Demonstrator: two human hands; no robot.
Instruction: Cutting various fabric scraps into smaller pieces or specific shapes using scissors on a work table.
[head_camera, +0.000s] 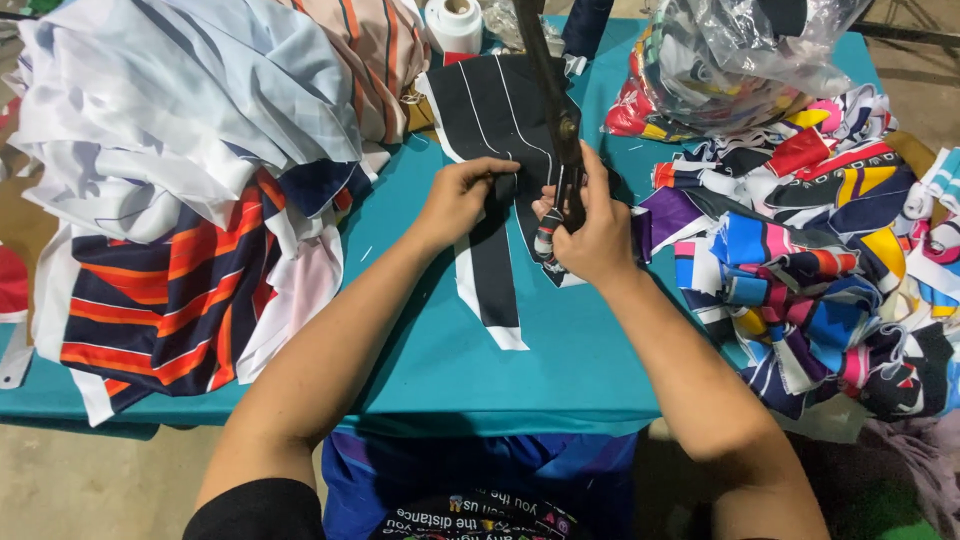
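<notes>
Scissors (556, 110), big dark ones, sit gripped in the right hand (590, 232), fingers wrapped round the handles, blades pointing away over the teal table (440, 350). Left hand (458, 198) pinches the edge of a black white-striped fabric piece (495, 120) lying mid-table. White tape roll (454, 24) stands at the far edge, a clear plastic bag (740, 50) of scraps sits far right, above a colourful scrap heap (820, 270).

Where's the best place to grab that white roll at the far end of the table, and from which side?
Probably grip the white roll around its round side wall, coming from the right, the side facing the scissors. It stands upright with its hollow core up, and folded fabric crowds its left. The right hand is nearer.
</notes>
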